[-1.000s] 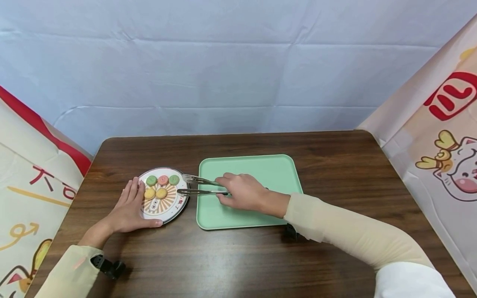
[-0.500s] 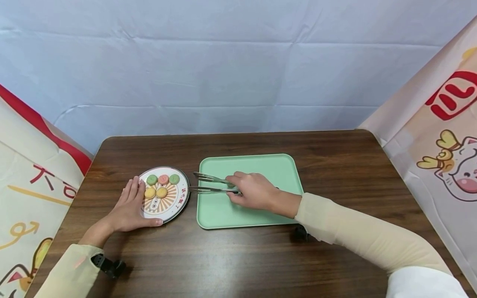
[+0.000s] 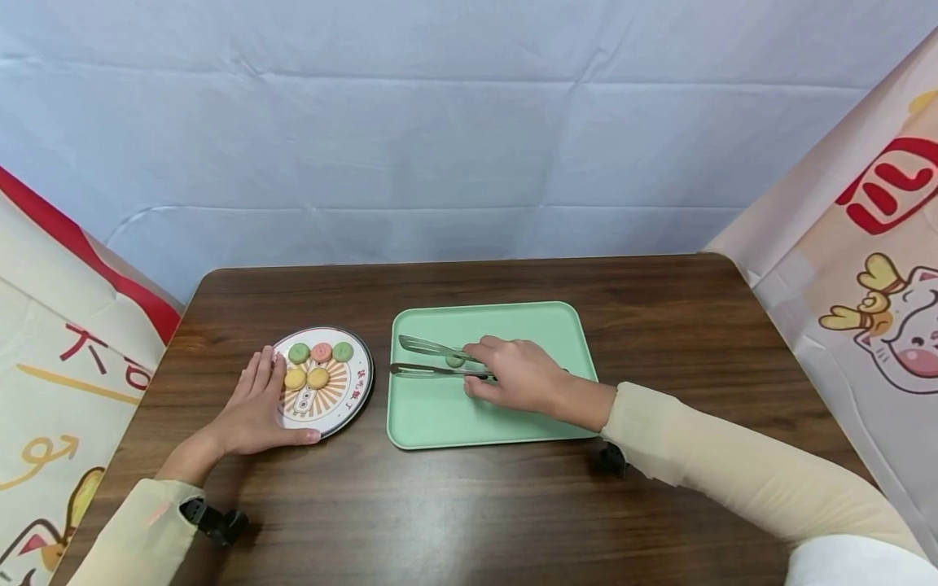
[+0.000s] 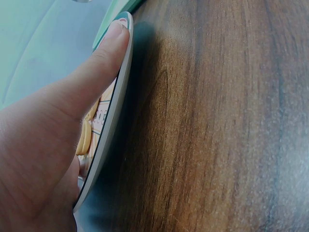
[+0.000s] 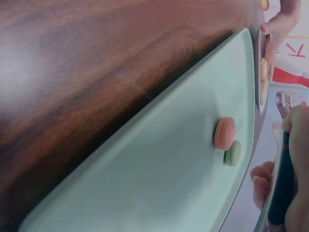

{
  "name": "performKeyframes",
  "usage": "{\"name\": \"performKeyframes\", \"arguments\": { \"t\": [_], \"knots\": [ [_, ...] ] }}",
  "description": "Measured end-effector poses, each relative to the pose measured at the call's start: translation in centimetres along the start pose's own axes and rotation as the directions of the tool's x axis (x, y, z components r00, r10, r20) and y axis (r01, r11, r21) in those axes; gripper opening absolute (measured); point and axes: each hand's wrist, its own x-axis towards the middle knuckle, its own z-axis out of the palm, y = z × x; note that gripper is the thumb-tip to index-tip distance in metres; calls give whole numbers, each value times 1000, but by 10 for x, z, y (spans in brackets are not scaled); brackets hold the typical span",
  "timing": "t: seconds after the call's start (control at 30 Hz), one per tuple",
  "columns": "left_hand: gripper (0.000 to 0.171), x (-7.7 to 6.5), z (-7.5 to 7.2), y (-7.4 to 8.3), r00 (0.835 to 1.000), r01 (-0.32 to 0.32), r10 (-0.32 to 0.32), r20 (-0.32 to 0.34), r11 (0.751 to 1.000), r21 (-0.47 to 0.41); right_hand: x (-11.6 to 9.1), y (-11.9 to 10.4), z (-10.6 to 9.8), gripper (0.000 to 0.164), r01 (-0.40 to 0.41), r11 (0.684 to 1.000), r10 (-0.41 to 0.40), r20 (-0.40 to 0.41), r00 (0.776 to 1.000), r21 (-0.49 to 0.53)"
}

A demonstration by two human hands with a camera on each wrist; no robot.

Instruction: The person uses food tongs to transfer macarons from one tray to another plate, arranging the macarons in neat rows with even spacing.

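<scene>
My left hand (image 3: 252, 411) rests on the left side of a round white printed plate (image 3: 352, 399), fingers straight along it and thumb on the front rim. Two green macarons (image 3: 342, 352), a pink macaron (image 3: 321, 352) and two yellow macarons (image 3: 317, 378) lie on that plate. My right hand (image 3: 516, 374) holds metal food tongs (image 3: 432, 347) over a light green tray (image 3: 454, 427). The tongs' arms are spread, with nothing between their tips. On the tray sit a pink macaron (image 5: 224, 133) and a green macaron (image 5: 233, 153), side by side; the head view hides the pink one.
Everything stands on a dark wooden table (image 3: 440, 513). A pale cloth (image 3: 469, 163) hangs behind it, and printed cloths (image 3: 890, 325) hang at both sides. Dark wrist cameras (image 3: 212, 522) sit below each wrist.
My right hand has drawn the tongs rightward, from over the plate's edge to over the tray. A green macaron on the tray now shows between the tongs' arms. The left hand stays put.
</scene>
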Motion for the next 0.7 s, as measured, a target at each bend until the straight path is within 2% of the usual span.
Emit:
{"name": "performKeyframes", "arguments": {
  "t": [0.23, 0.4, 0.7],
  "knots": [
    [147, 0, 0, 0, 1000, -1, 1, 1, 1000, 3, -12, 8, -3, 39, -28, 999, 28, -15, 999, -20],
    [147, 0, 0, 0, 1000, -2, 2, 2, 1000, 1, -21, 16, -4, 34, -12, 999, 10, -42, 999, -53],
    [147, -1, 1, -1, 1000, 2, -2, -1, 1000, -2, -37, 27, -5, 32, 13, 998, -16, -58, 998, -54]
  ]
}}
